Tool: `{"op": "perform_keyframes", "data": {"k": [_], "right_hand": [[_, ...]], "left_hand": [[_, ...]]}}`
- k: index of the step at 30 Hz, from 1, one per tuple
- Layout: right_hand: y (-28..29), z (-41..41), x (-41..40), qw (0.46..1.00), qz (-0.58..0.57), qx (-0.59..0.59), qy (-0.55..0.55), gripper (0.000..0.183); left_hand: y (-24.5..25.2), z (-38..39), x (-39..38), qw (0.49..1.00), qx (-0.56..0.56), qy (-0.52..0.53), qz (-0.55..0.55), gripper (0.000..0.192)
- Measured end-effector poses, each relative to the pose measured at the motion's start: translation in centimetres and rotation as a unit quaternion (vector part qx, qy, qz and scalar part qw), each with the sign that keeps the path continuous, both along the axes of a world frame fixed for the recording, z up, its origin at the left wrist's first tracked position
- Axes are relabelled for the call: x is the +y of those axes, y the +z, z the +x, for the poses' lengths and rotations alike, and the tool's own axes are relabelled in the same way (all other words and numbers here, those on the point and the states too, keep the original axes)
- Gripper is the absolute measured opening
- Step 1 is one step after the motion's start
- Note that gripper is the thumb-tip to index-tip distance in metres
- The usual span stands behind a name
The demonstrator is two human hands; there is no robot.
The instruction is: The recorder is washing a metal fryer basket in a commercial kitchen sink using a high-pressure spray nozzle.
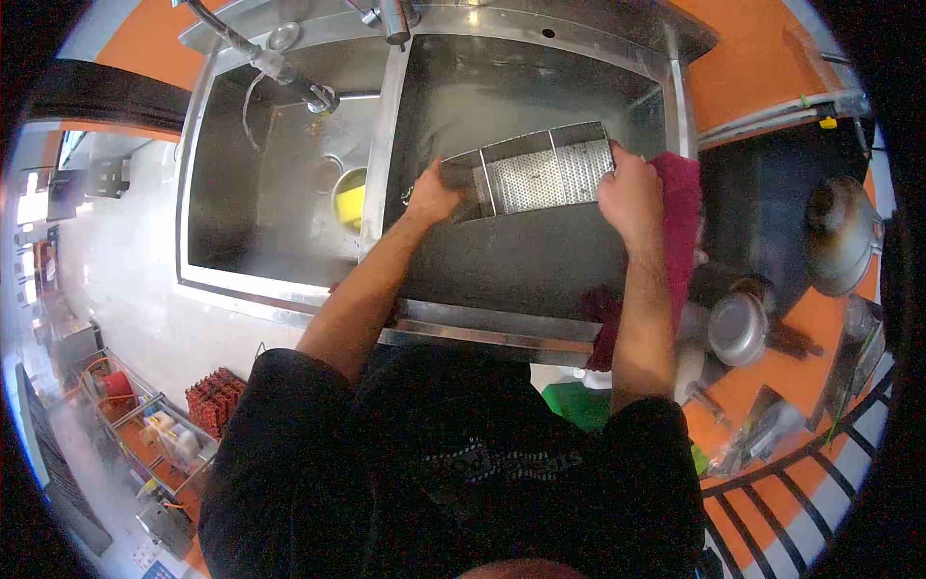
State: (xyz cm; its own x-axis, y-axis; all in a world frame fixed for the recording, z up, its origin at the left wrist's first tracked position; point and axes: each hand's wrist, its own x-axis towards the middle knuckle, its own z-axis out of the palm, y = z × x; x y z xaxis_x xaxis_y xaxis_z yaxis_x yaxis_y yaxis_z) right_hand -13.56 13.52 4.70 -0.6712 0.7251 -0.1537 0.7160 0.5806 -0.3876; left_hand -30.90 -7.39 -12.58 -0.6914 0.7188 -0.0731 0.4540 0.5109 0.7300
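Observation:
A long perforated metal basket [528,176], crossed by two thin bars, is held tilted over the right basin [506,264] of a stainless steel double sink. At its left end my left hand [435,194] grips the wall. My right hand [633,189] is closed around the right end, which sits higher in the view. Cloudy water [448,94] seems to lie in the back of this basin. Close to my right forearm, a dark pink cloth [677,224] drapes over the sink's right edge.
The left basin [289,239] holds a round bowl with a yellow thing [351,205] in it. A spray tap [318,98] hangs above that basin, and another tap [395,25] stands behind the divider. Metal pots [738,328] are to the right; a wheeled rack [155,434] is at left.

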Motion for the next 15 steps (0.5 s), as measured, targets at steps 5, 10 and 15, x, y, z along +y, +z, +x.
{"op": "perform_keyframes", "data": {"k": [5, 10, 15], "right_hand": [[0.2, 0.2, -0.9, 0.995, 0.098, 0.012, -0.017, 0.045], [-1.2, 0.6, -0.9, 0.978, 0.162, 0.121, -0.042, 0.052], [-3.3, 1.7, -0.2, 0.949, 0.19, 0.25, -0.04, 0.054]], "left_hand": [[1.9, 0.0, 2.1, 0.994, -0.021, 0.108, -0.021, 0.046], [2.6, 1.3, 1.9, 0.984, -0.14, 0.107, 0.003, 0.036], [3.0, 1.0, 1.2, 0.906, -0.419, -0.031, 0.058, 0.065]]}}
